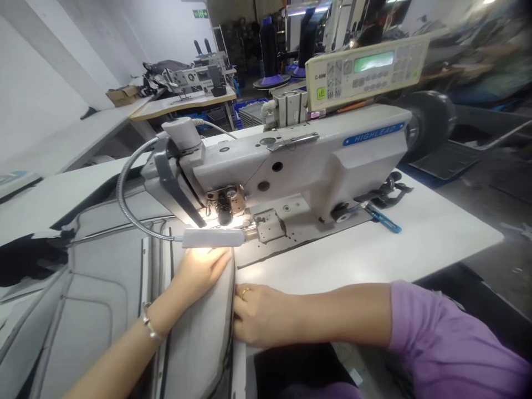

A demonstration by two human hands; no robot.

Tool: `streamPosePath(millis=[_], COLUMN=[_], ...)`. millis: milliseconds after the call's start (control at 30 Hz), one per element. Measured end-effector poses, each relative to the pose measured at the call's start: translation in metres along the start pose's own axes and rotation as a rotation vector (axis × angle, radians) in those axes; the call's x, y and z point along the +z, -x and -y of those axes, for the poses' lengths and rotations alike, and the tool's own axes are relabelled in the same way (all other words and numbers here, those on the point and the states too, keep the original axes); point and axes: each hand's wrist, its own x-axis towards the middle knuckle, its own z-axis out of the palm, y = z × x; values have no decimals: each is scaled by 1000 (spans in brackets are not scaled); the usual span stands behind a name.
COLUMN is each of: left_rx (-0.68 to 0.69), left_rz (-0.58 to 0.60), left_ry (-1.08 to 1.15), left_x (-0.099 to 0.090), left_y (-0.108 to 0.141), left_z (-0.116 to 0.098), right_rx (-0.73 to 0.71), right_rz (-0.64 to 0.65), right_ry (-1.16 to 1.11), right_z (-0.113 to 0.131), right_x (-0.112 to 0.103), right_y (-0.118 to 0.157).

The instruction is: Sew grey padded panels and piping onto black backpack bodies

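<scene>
A grey padded fabric piece (199, 338) with dark edging lies on the white table, its front end under the head of a sewing machine (299, 160). My left hand (201, 271) rests on top of it, just below the lit lamp bar (213, 238); its fingers are partly hidden by the lamp. At the fabric's right edge, my right hand (260, 313), with a ring, has its fingers closed round the dark-trimmed edge. The needle area is mostly hidden behind the lamp.
A blue cutter (383, 218) lies on the table (436, 233) right of the machine. A control panel (368, 72) tops the machine. More grey fabric (103, 282) spreads left. Behind stand thread cones (269, 52), another sewing machine (193, 77) and a cardboard box (122, 95).
</scene>
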Motion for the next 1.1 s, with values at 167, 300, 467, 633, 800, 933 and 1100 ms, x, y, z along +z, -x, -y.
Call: streamPosePath(millis=[167, 300, 467, 633, 800, 933, 1100], left_rx=[-2, -42, -4, 10, 13, -1, 67], left_rz=[143, 93, 94, 72, 61, 67, 118], left_ry=[-18, -29, -49, -102, -119, -122, 31], left_x=[-16, -5, 1, -2, 0, 4, 0], left_y=[29, 43, 37, 24, 16, 10, 4], left_z=[-35, -39, -28, -26, -21, -15, -16], right_rx=[-67, -66, -56, -27, -17, -16, 44], right_rz=[-78, -117, -73, -63, -10, 16, -14], right_ry=[13, 23, 14, 1, 15, 35, 44], right_z=[11, 14, 11, 11, 7, 5, 5], right_x=[-5, -4, -4, -5, -4, -5, -2], right_y=[1, 2, 1, -2, -3, -3, -2])
